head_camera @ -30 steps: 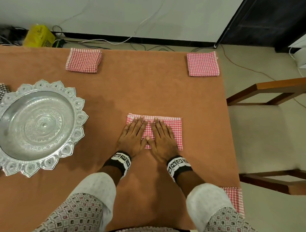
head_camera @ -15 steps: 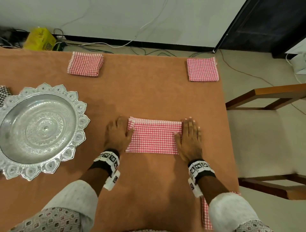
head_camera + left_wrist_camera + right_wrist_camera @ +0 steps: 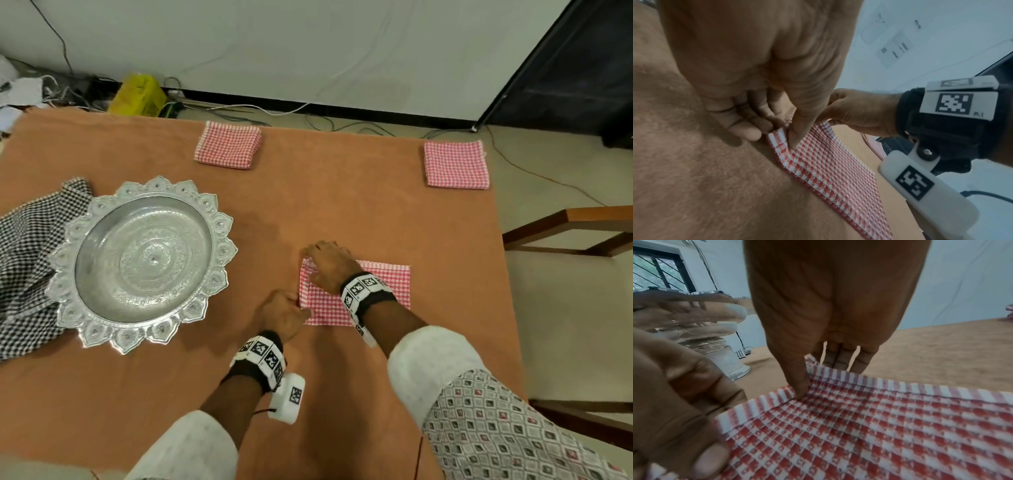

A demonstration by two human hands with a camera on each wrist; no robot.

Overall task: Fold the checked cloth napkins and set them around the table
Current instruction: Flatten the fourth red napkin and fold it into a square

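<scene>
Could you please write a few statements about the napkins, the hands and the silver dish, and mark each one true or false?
1. Both hands pinch the left edge of the red checked napkin. True: left hand, right hand.
2. Two folded red napkins lie at the far edge. True.
3. The silver dish holds a napkin. False: nothing lies in it.
4. The black checked cloth is neatly folded. False: it lies rumpled beside the dish.

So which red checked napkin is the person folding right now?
On the brown table, right of the silver tray, lies a red checked napkin. The left hand and right hand pinch its left edge. The two folded napkins at the far edge lie untouched.
</scene>
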